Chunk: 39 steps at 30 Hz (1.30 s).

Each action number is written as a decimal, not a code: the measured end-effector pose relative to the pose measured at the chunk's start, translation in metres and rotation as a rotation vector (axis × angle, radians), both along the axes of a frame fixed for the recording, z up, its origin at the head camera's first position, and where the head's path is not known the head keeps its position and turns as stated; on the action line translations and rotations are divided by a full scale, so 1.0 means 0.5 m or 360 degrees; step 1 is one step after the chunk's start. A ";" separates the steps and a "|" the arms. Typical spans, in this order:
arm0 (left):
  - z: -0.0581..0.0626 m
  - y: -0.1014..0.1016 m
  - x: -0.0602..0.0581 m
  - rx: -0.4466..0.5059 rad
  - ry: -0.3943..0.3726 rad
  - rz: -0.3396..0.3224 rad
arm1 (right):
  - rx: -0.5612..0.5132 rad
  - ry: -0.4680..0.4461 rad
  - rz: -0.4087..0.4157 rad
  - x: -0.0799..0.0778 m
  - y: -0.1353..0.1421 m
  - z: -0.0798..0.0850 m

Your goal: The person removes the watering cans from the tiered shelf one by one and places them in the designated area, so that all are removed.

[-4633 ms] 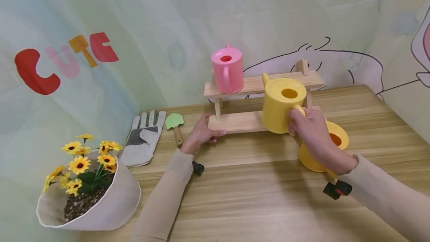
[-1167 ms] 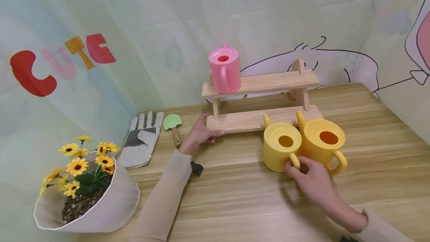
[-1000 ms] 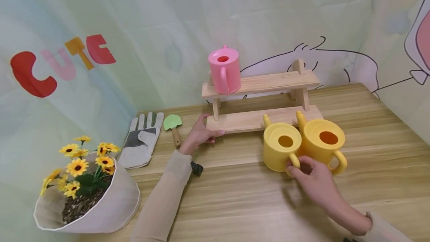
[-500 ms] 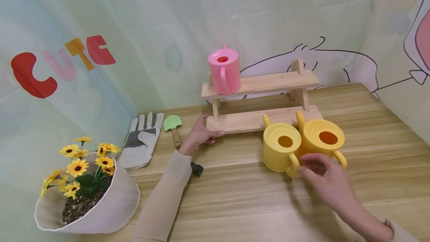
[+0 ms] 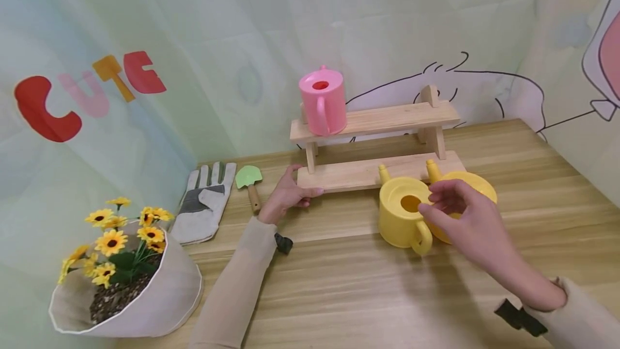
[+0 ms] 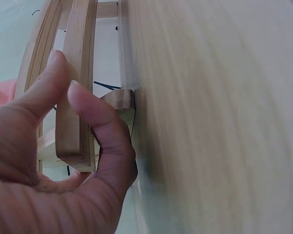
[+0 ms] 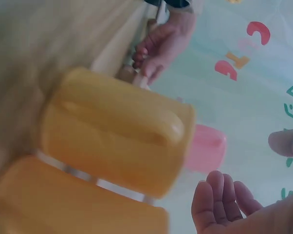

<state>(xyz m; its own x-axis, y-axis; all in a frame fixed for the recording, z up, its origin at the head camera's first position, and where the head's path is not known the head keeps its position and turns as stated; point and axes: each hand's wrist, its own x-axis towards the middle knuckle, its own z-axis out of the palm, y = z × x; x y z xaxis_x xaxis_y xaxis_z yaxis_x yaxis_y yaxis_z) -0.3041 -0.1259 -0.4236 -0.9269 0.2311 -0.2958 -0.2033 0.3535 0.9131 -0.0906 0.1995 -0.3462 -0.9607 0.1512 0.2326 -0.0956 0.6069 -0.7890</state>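
- The right hand (image 5: 477, 225), fingers loosely bent and holding nothing, hovers above the deeper yellow watering can (image 5: 481, 180) after just letting go of the pale yellow watering can (image 5: 398, 222), whose setting-down looks finished.
- The left hand (image 5: 289, 193) pinches the lower board's (image 5: 358, 174) end.
- Both yellow cans stand upright on the table (image 5: 339, 284), before the wooden shelf (image 5: 397, 116), where a pink watering can (image 5: 335, 104) sits up top.
- The right hand hides much of the deeper can; whether the pair touch is unclear.

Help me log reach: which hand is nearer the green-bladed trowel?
Left. The left hand grips the lower shelf board, just right of the trowel; the right hand is farther off, near the yellow watering cans.
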 end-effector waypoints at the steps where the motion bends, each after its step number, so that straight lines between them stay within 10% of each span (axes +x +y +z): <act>1: 0.000 -0.001 0.000 -0.0003 -0.0001 -0.0001 | 0.0004 0.0007 0.0012 -0.008 -0.003 0.009; 19: -0.004 -0.012 0.000 -0.0011 -0.0001 0.0004 | -0.0023 -0.0078 0.0212 -0.210 -0.075 0.125; 39: -0.003 -0.004 -0.001 -0.0004 -0.0010 -0.0002 | 0.0028 -0.0076 0.0374 -0.368 -0.173 0.137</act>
<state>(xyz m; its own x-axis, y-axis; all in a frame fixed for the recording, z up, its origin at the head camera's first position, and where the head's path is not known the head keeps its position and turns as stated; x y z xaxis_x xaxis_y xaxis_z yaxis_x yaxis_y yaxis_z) -0.3045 -0.1280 -0.4250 -0.9247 0.2313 -0.3022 -0.2086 0.3563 0.9108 -0.2746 0.1129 -0.2778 -0.9790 -0.0817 0.1869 -0.1989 0.5862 -0.7854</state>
